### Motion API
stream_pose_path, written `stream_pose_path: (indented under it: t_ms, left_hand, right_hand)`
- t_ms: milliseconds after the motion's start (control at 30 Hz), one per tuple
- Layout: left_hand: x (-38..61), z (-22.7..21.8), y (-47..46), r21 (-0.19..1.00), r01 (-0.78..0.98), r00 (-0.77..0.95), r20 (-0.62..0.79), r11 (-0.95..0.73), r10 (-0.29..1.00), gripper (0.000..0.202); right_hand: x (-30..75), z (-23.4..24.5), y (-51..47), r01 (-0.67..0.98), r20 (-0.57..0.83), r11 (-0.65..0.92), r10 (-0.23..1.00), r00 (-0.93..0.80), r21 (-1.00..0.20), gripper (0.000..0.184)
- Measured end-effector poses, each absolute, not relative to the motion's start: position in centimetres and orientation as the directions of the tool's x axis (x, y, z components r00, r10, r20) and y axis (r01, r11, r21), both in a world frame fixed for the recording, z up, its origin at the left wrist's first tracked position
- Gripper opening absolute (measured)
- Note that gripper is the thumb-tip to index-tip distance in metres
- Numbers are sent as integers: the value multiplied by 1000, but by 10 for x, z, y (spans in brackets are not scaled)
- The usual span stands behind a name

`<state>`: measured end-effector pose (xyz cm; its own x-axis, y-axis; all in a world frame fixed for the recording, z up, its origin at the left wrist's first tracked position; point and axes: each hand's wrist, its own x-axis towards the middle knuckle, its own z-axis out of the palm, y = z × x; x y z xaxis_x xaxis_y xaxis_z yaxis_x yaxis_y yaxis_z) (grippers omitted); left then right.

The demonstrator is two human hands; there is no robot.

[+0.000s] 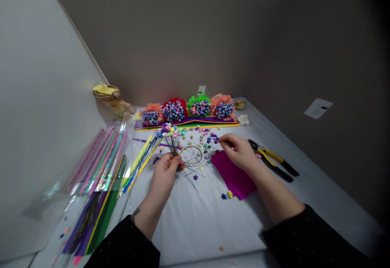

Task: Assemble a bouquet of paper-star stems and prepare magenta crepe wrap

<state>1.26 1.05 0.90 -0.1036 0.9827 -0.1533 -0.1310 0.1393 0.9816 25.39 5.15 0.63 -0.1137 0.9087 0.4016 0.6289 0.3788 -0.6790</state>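
My left hand point(166, 173) is closed round a bundle of thin wire stems point(172, 142) tipped with small coloured paper stars point(166, 130), held upright over the white table. My right hand point(239, 150) reaches in from the right with its fingers pinched together near scattered small stars point(209, 140); what it pinches is too small to make out. A coil of thin wire point(191, 155) lies between the two hands. A magenta paper sheet point(234, 175) lies under my right wrist.
Several star bouquets in crepe paper point(187, 108) stand in a row at the back on coloured sheets. Packs of paper strips point(103, 160) lie at the left. Yellow-handled pliers point(272, 161) lie at the right. A tape dispenser point(111, 95) sits by the left wall.
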Motion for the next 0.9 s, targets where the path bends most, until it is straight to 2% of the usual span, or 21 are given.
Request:
stream_pose_path:
  t_ms: [100,200,233,300,367,433,500,700,800,900]
  left_hand:
    - [13,9,9,983,-100,-86,-164,156,983,21]
    - [13,12,6,990,-19,-49,-141,140,989,19]
    - [14,14,6,991,26,-33,-127,128,991,18]
    - [16,19,4,987,124,-2,-107,107,994,16]
    - [18,23,3,975,196,20,-108,102,994,16]
    - [21,25,1,968,222,46,-133,119,990,16]
    - [25,25,0,964,224,79,-168,147,983,16]
    - [30,14,-4,956,186,147,-257,228,955,21]
    - [29,10,-4,955,144,149,-279,258,949,24]
    - [28,10,-3,958,140,133,-269,250,954,23]
  right_hand:
    - [259,13,49,467,449,363,890,82,-806,10]
    - [261,20,46,151,400,371,873,280,-916,14]
    - [261,22,45,28,375,384,881,289,-923,15]
    - [259,26,43,-174,357,389,915,190,-905,17]
    - [255,30,38,-252,373,364,928,13,-897,17]
    - [249,34,30,-191,394,366,908,-141,-911,13]
    - [241,37,21,-59,418,415,884,-210,-908,4]
    - [227,40,10,223,581,610,792,-188,-760,11]
    - [229,39,12,287,595,631,776,-210,-721,15]
    - [231,39,13,280,566,609,793,-225,-742,14]
